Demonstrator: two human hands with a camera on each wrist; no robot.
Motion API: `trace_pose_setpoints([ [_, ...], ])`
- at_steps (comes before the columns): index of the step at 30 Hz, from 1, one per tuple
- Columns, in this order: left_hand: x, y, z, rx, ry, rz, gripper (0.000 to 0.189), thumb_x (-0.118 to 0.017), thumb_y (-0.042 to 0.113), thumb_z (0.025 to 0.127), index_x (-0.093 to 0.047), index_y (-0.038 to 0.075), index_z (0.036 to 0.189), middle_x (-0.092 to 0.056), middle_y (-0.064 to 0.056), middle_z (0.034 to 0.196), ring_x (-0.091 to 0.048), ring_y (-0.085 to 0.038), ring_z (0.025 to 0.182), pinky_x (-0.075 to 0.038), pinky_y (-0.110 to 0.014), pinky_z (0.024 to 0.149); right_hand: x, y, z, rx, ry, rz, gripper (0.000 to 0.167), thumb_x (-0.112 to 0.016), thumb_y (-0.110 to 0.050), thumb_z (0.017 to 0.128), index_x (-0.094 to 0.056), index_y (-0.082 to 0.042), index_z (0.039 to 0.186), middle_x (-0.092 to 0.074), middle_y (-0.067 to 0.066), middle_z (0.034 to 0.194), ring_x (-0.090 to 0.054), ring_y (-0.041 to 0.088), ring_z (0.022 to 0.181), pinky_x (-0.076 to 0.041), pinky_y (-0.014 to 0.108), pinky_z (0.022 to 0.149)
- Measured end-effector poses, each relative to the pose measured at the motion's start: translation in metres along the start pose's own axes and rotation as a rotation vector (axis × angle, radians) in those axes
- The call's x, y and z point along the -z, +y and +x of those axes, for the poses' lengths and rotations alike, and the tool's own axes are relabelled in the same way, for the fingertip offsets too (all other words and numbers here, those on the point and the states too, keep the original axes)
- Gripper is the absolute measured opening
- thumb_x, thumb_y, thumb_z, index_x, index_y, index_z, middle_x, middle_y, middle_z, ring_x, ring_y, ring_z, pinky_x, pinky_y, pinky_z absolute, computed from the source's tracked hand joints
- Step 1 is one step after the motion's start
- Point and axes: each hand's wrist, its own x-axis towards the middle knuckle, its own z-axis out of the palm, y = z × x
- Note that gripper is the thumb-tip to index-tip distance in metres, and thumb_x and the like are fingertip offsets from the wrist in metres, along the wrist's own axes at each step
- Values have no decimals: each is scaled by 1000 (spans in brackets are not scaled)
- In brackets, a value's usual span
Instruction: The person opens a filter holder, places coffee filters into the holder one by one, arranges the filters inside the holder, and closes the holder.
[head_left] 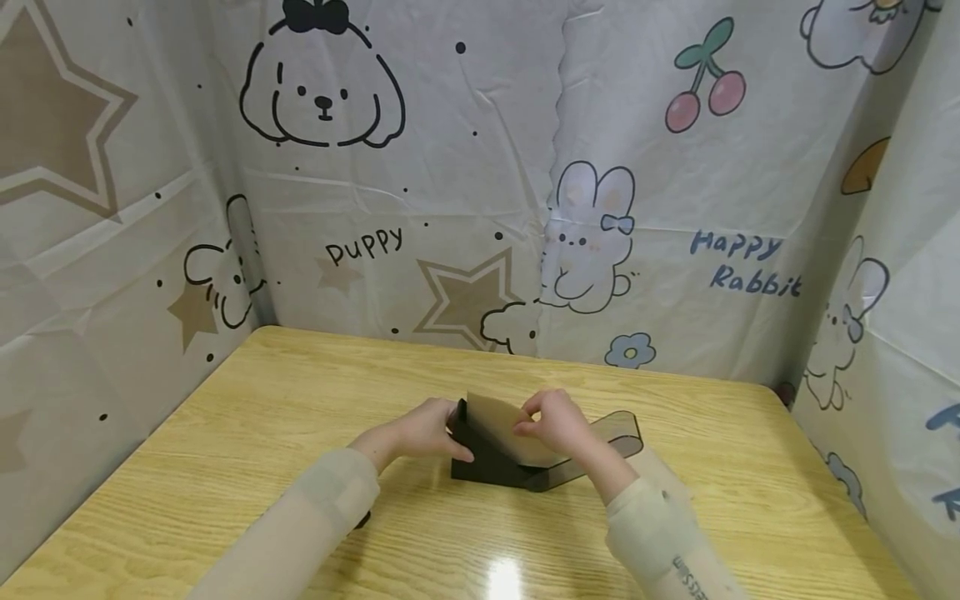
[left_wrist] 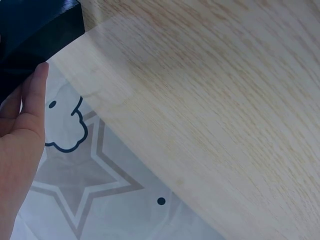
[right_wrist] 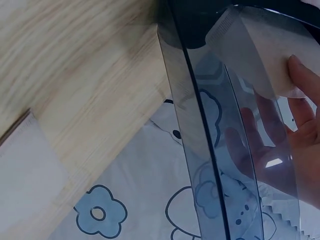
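A black box (head_left: pixel 487 462) with a smoky see-through lid (head_left: pixel 618 429) stands tilted open near the middle of the table. My left hand (head_left: pixel 431 429) grips its left end, thumb on the front and fingers behind; in the left wrist view the fingertips lie against the black wall (left_wrist: pixel 55 40). Brown paper, apparently coffee filters (head_left: pixel 495 425), rises out of the box. My right hand (head_left: pixel 558 421) pinches its right edge between thumb and forefinger. In the right wrist view the paper (right_wrist: pixel 270 45) shows a crimped edge, and the other fingers appear through the clear lid.
A pale stack of similar paper (right_wrist: pixel 30 172) lies on the table to the right of the box, partly behind my right forearm. A small dark object (head_left: pixel 363 521) peeks out beside my left sleeve. Printed cloth (head_left: pixel 450 167) hangs around the wooden table (head_left: pixel 300 375).
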Motion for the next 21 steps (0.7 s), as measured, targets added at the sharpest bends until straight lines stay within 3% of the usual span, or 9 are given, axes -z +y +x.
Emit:
trace_pose_setpoints([
  [4, 0, -1, 0, -12, -3, -4, 26, -78, 12, 75, -65, 8, 97, -69, -2, 96, -62, -8, 88, -51, -26, 83, -3, -1, -1, -38, 15, -20, 24, -74, -17, 79, -62, -12, 60, -68, 7, 101, -56, 28, 102, -47, 44, 86],
  [13, 0, -1, 0, -1, -2, -14, 25, -79, 11, 75, -65, 9, 96, -69, -2, 94, -61, -7, 86, -51, -25, 82, -12, 0, -2, -6, 67, -132, 26, -77, -20, 76, -62, -13, 56, -68, 2, 85, -52, 26, 87, -41, 44, 73],
  [21, -1, -1, 0, 10, 0, -26, 24, -79, 11, 74, -65, 8, 94, -69, -1, 91, -61, -7, 84, -51, -25, 81, -20, -1, -3, -13, 59, -213, 17, -76, -21, 77, -67, -13, 65, -69, 5, 95, -52, 25, 88, -40, 38, 69],
])
